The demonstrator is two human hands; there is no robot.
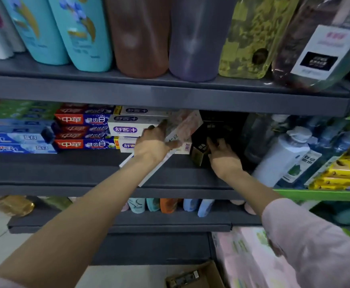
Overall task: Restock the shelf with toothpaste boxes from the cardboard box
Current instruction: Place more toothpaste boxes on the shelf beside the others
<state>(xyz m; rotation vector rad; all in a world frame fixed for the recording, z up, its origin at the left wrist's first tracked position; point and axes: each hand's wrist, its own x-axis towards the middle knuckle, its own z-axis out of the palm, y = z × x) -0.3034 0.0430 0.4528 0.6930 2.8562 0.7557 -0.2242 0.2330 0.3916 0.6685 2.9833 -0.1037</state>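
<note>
A white and pink toothpaste box (pixel 182 127) sits tilted in the left hand (pixel 153 145), its far end raised toward the underside of the upper shelf and its near end slanting down past the wrist over the front of the middle shelf (pixel 87 169). The left fingers wrap over the top of the box and the thumb presses along its side, so the hand has a firm hold on it. The box is in front of the stack of white toothpaste boxes with purple lettering (pixel 128 126), touching or just in front of them. Just to its right, the right hand (pixel 224 156) reaches into a dark gap on the same shelf, fingers curled against a black and gold box (pixel 201 148); whether they truly clasp it or only press on it cannot be told. Left of the white stack lie red and blue toothpaste boxes (pixel 82 132), then pale blue ones (pixel 18 140). Shampoo bottles (pixel 82 32) stand on the upper shelf (pixel 170 94). A white bottle (pixel 284 156) and yellow packs (pixel 340 173) sit to the right. The open cardboard box (pixel 197 276) lies on the floor below, beside pink wrapped packs (pixel 244 256).
</note>
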